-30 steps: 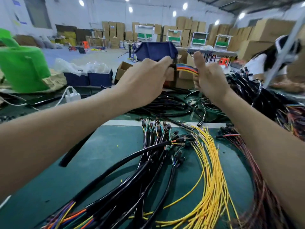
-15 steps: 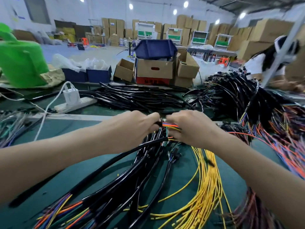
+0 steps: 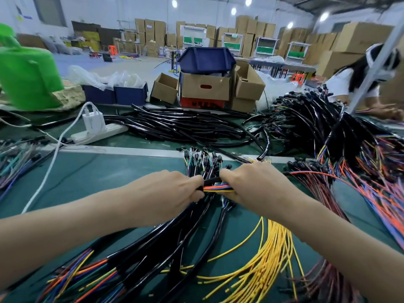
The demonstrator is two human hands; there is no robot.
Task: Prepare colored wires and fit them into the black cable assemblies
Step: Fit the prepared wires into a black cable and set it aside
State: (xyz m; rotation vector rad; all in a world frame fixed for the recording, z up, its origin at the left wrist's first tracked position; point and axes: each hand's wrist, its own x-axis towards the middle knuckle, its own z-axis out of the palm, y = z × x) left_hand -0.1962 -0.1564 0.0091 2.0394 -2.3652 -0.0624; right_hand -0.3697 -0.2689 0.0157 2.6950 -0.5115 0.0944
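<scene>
My left hand (image 3: 172, 193) grips the end of a black cable sleeve (image 3: 211, 181) just above the green mat. My right hand (image 3: 253, 184) pinches the bundle of colored wires (image 3: 216, 188), orange, blue and yellow, that comes out of that sleeve. The two hands are close together, with a short stretch of wire showing between them. Under them lies a bundle of black cable assemblies (image 3: 157, 250) with small connectors (image 3: 203, 158) at the far ends. A fan of loose yellow wires (image 3: 269, 254) lies to the right of it.
Black sleeves (image 3: 179, 127) are piled across the table's far half. A tangled heap of finished harnesses (image 3: 328, 132) fills the right side. A white power strip (image 3: 98, 132) sits at the left. Cardboard boxes (image 3: 205, 88) stand behind, and another person (image 3: 349, 82) works at far right.
Both hands came down from in front of my face to just above the cable bundle on the mat, still holding the sleeve and its colored wires. The view tilted down.
</scene>
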